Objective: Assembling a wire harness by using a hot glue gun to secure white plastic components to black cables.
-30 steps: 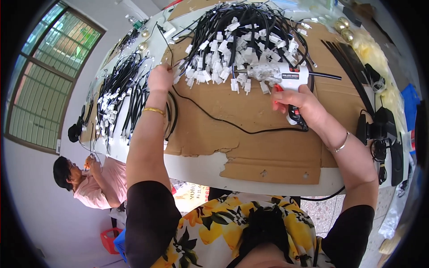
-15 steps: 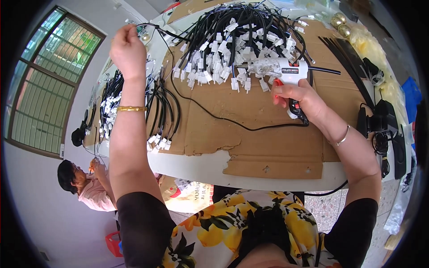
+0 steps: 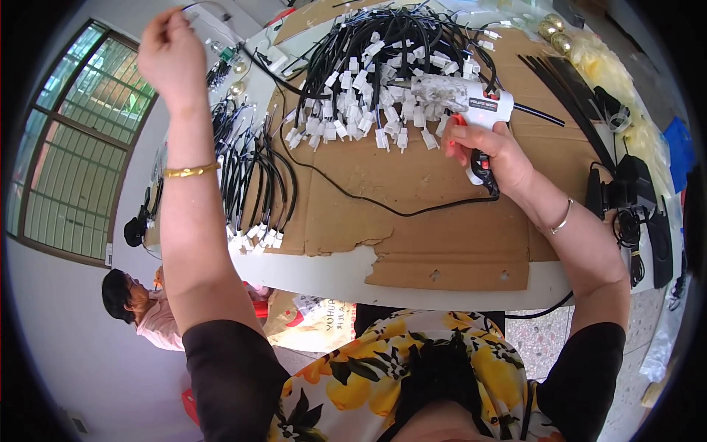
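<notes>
My right hand (image 3: 486, 147) grips a white hot glue gun (image 3: 492, 108), its fingers around the handle and red trigger. A black glue stick (image 3: 541, 114) sticks out of the gun's back, and the nozzle points left over the white connectors. My left hand (image 3: 174, 62) is raised at the upper left, its fingers pinched on a thin wire (image 3: 206, 4). Beyond the hand, a black cable (image 3: 283, 81) runs from near the pile toward the upper left; whether it joins the wire is unclear. The big pile of black cables (image 3: 398, 40) has white plastic connectors (image 3: 357, 103) at its near ends.
Cardboard (image 3: 412, 173) covers the table, crossed by the gun's black cord (image 3: 353, 195). More cables with white connectors (image 3: 258, 239) lie at left. Black strips (image 3: 574, 118), a black adapter (image 3: 633, 180) and yellowish plastic (image 3: 607, 70) line the right. Another person (image 3: 151, 313) sits at lower left.
My left hand has moved up and left with the wire, out of the pile's direction. The glue gun in my right hand has shifted only slightly in view.
</notes>
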The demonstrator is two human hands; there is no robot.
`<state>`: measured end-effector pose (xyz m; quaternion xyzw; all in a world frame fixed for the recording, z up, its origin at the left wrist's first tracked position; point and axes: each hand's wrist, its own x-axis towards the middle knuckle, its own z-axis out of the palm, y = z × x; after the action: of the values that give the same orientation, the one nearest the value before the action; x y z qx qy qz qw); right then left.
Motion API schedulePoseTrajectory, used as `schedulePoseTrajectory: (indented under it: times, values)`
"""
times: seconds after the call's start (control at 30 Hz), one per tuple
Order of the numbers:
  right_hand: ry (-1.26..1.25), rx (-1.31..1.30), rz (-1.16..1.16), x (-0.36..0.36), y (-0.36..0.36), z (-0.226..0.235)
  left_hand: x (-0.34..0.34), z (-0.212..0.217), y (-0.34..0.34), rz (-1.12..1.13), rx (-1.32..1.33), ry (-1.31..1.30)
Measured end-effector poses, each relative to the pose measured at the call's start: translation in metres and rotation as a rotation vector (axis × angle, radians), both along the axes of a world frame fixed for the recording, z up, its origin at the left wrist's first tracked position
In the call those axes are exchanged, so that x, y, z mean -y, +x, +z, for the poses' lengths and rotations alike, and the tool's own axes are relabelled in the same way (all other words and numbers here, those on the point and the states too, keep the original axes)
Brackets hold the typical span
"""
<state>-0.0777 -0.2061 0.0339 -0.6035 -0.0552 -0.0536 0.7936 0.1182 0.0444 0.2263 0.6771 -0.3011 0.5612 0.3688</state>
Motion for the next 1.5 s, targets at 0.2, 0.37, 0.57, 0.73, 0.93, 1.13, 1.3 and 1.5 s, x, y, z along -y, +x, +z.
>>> schedulePoseTrajectory:
  times: [0.2,0.37,0.57,0.73,0.93,1.13,1.3,1.5]
  values:
    - [0.023,0.008,-0.018,0.002,0.0,-0.003,0.075,-0.016,0.006,-0.155,-0.372,0.006]
    - [0.017,0.024,0.011,-0.004,0.003,0.001,0.107,-0.035,0.057,-0.72,-1.006,-0.08]
    - [0.02,-0.013,0.022,0.001,0.003,-0.001,0.072,-0.06,0.035,-0.446,-0.888,0.244]
    - [-0.033,-0.014,0.063,0.002,0.003,-0.002,-0.013,-0.108,0.031,0.139,-0.605,0.947]
    - [-0.057,-0.046,0.024,-0.002,-0.002,-0.001,-0.039,-0.17,0.004,0.007,-0.474,1.117]
    - [-0.069,-0.045,0.042,-0.007,-0.004,0.001,-0.043,-0.175,0.001,0.289,-0.341,1.254]
    - [-0.103,-0.049,0.039,-0.007,-0.005,0.006,-0.047,-0.141,-0.005,0.162,-0.29,1.136]
    - [-0.092,-0.009,0.052,-0.004,-0.006,0.004,-0.007,-0.11,-0.033,-0.428,-0.999,0.137]
